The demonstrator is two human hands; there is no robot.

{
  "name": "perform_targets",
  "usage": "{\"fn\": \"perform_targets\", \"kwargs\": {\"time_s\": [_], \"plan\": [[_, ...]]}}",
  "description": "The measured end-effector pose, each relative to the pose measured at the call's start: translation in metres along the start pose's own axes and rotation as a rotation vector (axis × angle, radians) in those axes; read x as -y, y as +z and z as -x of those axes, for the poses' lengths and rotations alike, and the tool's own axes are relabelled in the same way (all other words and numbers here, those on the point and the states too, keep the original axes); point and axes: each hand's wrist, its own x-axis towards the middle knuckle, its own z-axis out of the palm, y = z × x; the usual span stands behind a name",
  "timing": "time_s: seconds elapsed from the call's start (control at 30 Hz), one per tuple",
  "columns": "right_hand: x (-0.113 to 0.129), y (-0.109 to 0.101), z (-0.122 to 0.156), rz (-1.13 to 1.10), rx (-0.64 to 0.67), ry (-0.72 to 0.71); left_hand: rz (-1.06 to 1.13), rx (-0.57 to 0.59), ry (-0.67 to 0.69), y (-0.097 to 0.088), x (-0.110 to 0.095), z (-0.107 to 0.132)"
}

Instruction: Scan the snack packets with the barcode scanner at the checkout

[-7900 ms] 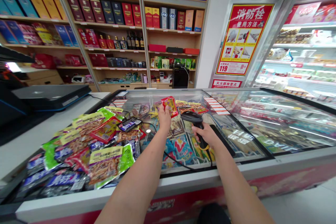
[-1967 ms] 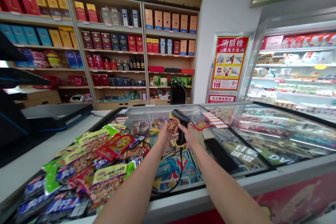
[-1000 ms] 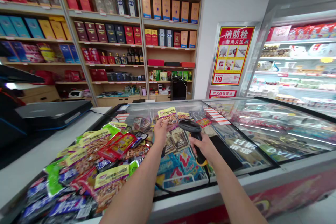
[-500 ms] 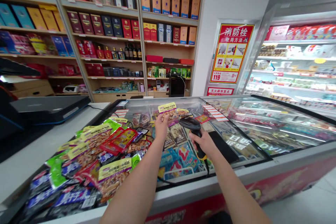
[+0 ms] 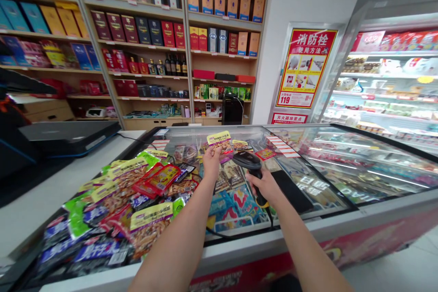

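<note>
My left hand [image 5: 212, 163] pinches the lower edge of a snack packet [image 5: 219, 138] with a yellow top, over the glass lid of the freezer. In my right hand [image 5: 263, 185] is a black barcode scanner [image 5: 247, 160], its head pointing left toward that packet and its fingers wrapped round the handle. A cable runs down from the handle. Left of my left forearm lies a heap of snack packets: yellow-topped packets [image 5: 152, 216], red packets [image 5: 159, 180] and dark blue-lettered packets [image 5: 97, 248]. Beyond the scanner, a smaller yellow-topped packet [image 5: 240, 144] and a red packet [image 5: 265, 153] lie on the glass.
A black flat pad [image 5: 290, 191] lies on the freezer lid right of my right hand. At the left is a counter [image 5: 102, 155] with a black flat device [image 5: 68, 137]. Shelves of boxes [image 5: 150, 32] stand behind; a lit display fridge [image 5: 397, 77] is at the right.
The view has shifted slightly to the left. Both hands keep their hold on the packet and the scanner, with hardly any movement between them.
</note>
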Motion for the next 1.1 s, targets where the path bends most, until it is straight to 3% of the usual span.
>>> {"fn": "perform_targets", "kwargs": {"time_s": [0.27, 0.6, 1.1], "plan": [[-0.001, -0.003, -0.002, -0.095, 0.001, 0.048, 0.002, 0.068, 0.013, -0.005, 0.009, -0.003], [-0.004, 0.017, -0.032, -0.095, 0.079, 0.046, -0.028, -0.087, 0.032, -0.012, 0.014, -0.004], [-0.008, 0.018, -0.03, -0.074, 0.097, 0.038, -0.054, -0.182, 0.005, -0.013, 0.014, -0.004]]}}
